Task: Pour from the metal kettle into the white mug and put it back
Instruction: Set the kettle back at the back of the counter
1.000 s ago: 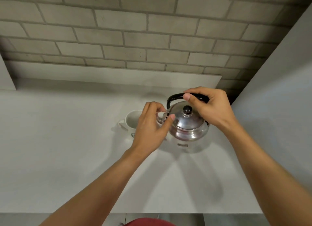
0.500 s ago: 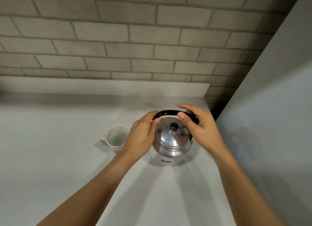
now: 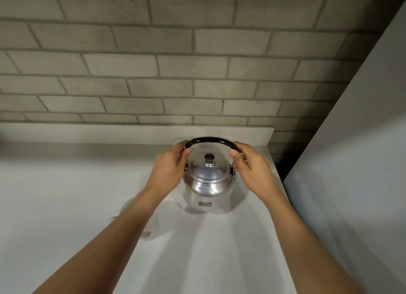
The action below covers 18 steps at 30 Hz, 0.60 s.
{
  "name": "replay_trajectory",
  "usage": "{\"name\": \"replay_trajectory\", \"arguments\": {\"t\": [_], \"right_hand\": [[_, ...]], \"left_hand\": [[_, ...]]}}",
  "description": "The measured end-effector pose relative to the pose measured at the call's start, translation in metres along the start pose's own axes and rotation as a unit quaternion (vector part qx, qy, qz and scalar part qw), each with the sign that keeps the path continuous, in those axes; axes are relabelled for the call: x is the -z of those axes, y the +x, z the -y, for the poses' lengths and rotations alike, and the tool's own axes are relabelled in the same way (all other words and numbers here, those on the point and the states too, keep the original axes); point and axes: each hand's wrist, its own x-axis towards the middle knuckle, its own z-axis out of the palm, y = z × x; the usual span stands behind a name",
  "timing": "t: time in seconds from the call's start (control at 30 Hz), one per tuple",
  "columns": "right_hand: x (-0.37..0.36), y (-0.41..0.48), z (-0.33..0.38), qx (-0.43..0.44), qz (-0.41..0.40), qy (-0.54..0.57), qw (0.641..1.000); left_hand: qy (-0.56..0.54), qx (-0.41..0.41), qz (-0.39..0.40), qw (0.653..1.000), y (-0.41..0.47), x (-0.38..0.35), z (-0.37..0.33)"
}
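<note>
The metal kettle [image 3: 208,179] stands on the white counter near its back right corner, with a domed lid, a black knob and a black arched handle raised upright. My left hand [image 3: 169,170] is closed around the handle's left end, against the kettle's side. My right hand [image 3: 250,168] pinches the handle's right end between thumb and fingers. The white mug [image 3: 126,208] is to the left of the kettle and nearer to me. It is blurred and mostly hidden behind my left forearm.
A grey brick wall [image 3: 175,85] with a low white ledge [image 3: 109,132] runs along the back of the counter [image 3: 55,206]. A tall pale panel [image 3: 351,162] closes off the right side, close to the kettle, with a dark gap at the corner.
My left hand went from the kettle's spout side up to the handle's left end. The right hand slid to the handle's right end. The view moved closer and my left forearm now covers the mug.
</note>
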Motion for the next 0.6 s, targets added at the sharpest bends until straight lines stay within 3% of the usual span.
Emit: {"name": "replay_trajectory", "arguments": {"t": [0.27, 0.4, 0.6], "right_hand": [[-0.041, 0.080, -0.032, -0.055, 0.021, -0.002, 0.998], [-0.059, 0.103, -0.058, -0.093, 0.036, 0.001, 0.995], [-0.064, 0.111, -0.067, -0.077, 0.041, -0.008, 0.996]], "left_hand": [[-0.024, 0.091, 0.024, 0.995, 0.088, -0.022, 0.043], [-0.038, 0.105, 0.046, 0.993, 0.111, -0.043, 0.069], [-0.054, 0.098, 0.055, 0.992, 0.119, -0.048, 0.082]]}}
